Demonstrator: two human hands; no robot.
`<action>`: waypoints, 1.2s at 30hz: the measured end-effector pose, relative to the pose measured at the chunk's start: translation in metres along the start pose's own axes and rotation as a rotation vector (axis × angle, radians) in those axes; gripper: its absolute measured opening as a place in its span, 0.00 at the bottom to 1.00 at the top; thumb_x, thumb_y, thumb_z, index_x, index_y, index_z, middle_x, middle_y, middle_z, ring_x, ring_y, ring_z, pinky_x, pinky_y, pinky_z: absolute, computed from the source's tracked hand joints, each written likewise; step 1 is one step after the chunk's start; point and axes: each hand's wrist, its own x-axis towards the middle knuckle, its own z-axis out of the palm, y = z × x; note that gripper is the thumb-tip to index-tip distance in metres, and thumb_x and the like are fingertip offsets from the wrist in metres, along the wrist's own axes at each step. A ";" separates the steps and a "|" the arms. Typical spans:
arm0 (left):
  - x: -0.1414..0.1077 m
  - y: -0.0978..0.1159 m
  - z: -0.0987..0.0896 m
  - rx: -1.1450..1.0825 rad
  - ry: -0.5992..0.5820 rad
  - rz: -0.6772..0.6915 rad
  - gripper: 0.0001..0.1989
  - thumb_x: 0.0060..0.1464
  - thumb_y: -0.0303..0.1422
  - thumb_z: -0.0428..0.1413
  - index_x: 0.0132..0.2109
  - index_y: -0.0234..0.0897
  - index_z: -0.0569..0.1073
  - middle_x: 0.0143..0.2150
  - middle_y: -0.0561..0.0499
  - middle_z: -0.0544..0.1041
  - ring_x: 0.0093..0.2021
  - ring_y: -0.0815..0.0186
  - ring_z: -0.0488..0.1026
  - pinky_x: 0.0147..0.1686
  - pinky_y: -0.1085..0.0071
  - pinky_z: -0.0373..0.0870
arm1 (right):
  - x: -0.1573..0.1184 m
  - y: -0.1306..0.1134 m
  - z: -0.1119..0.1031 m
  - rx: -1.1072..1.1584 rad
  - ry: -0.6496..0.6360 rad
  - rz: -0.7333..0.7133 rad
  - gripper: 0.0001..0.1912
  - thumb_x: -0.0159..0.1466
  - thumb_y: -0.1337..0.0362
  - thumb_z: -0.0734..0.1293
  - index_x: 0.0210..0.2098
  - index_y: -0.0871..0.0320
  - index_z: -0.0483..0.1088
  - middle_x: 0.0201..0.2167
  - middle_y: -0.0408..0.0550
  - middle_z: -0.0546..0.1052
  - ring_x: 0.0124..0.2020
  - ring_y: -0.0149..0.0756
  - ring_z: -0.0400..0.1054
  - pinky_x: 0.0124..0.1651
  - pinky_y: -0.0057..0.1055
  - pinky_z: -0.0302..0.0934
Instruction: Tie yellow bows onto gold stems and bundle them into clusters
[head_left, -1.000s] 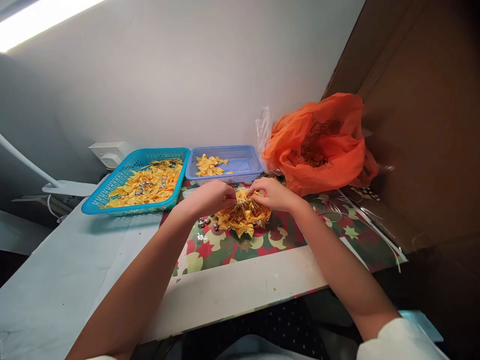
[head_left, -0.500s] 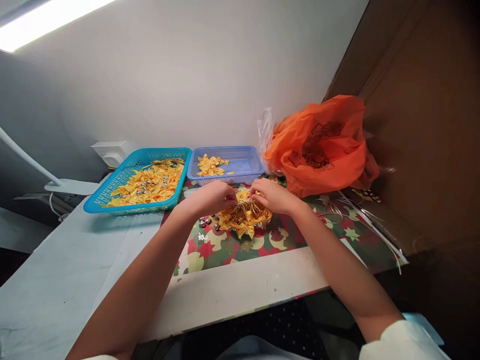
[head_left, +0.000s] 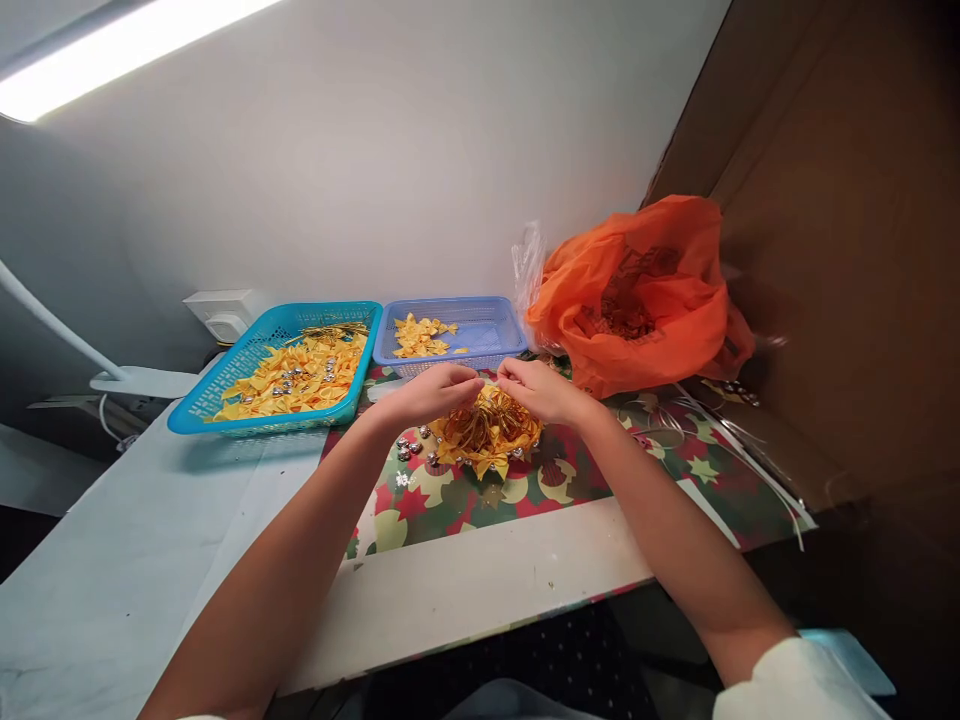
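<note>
A round cluster of yellow ribbon bows (head_left: pixel 489 440) with gold wire ties and small silver bells lies on the patterned cloth. My left hand (head_left: pixel 439 392) is over its far left side, thumb and fingers pinched together. My right hand (head_left: pixel 541 388) is at its far right side, also closed in a pinch, its fingertips close to the left ones. What the fingertips hold is too small to make out. Several loose bells (head_left: pixel 407 448) lie just left of the cluster.
Behind on the left stands a teal basket (head_left: pixel 187 405) of yellow bows and bells. A blue basket (head_left: pixel 491 335) with fewer bows adjoins it. An orange plastic bag (head_left: pixel 675 330) sits at the back right, with white wires (head_left: pixel 667 420) near it and a cardboard panel (head_left: pixel 840 300) beyond.
Both hands have risen slightly from the cluster, and their fingertips have come closer together. More of the gold ties shows beneath them. The view has shifted slightly.
</note>
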 end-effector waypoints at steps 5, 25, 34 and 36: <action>0.004 -0.008 0.003 -0.256 0.087 -0.032 0.14 0.55 0.41 0.54 0.29 0.36 0.75 0.25 0.52 0.69 0.25 0.69 0.63 0.26 0.71 0.57 | 0.009 0.000 -0.009 0.307 0.000 0.033 0.13 0.64 0.67 0.58 0.22 0.57 0.58 0.21 0.37 0.60 0.26 0.28 0.54 0.32 0.27 0.49; 0.017 -0.016 0.012 -0.842 0.225 -0.009 0.22 0.42 0.49 0.65 0.33 0.32 0.81 0.27 0.47 0.78 0.26 0.72 0.68 0.29 0.73 0.66 | 0.031 0.007 -0.021 0.270 -0.068 -0.085 0.20 0.60 0.48 0.63 0.23 0.56 0.58 0.21 0.41 0.69 0.23 0.28 0.60 0.28 0.26 0.52; 0.007 -0.015 0.001 -0.552 0.185 -0.047 0.10 0.43 0.34 0.65 0.34 0.35 0.81 0.34 0.45 0.83 0.34 0.65 0.78 0.37 0.68 0.73 | 0.026 0.011 -0.028 0.273 -0.060 -0.028 0.14 0.62 0.60 0.64 0.23 0.57 0.59 0.23 0.43 0.74 0.26 0.31 0.67 0.31 0.26 0.57; 0.005 -0.014 0.001 -0.444 0.190 -0.053 0.09 0.45 0.34 0.63 0.35 0.34 0.81 0.33 0.45 0.83 0.34 0.64 0.78 0.36 0.68 0.74 | 0.027 0.012 -0.027 0.268 -0.049 -0.014 0.14 0.62 0.62 0.65 0.22 0.57 0.59 0.23 0.44 0.75 0.28 0.32 0.69 0.31 0.26 0.59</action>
